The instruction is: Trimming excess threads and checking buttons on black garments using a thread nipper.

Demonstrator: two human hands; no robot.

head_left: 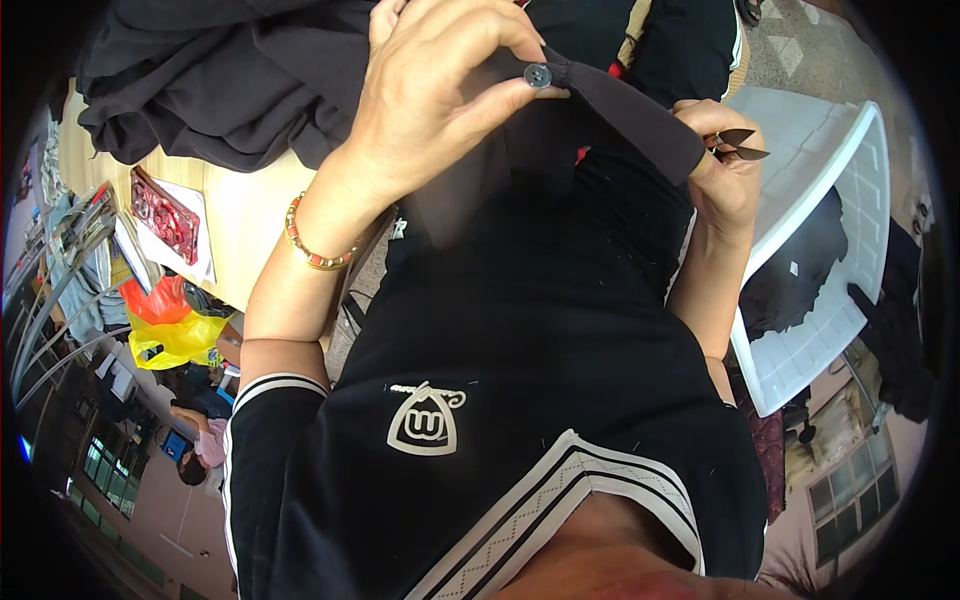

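My left hand (430, 105) pinches a dark grey garment (635, 118) between thumb and forefinger, right beside a dark round button (537, 75) on its edge. From there a narrow band of the cloth, perhaps a cuff or waistband, runs to my right hand (725, 180). That hand is closed on the band's other end and also holds small thread snips (738, 144), whose two dark blades stick out past the fingers to the right, slightly apart. The handles are hidden in the palm. More of the cloth hangs below, in front of my black shirt.
A heap of dark cloth (230, 80) covers the far left of a light wooden table (235, 225). A red patterned phone case (165, 215) lies near its left edge. To the right stands a pale plastic bin (875, 190) with dark fabric inside. A person (200, 450) sits far left.
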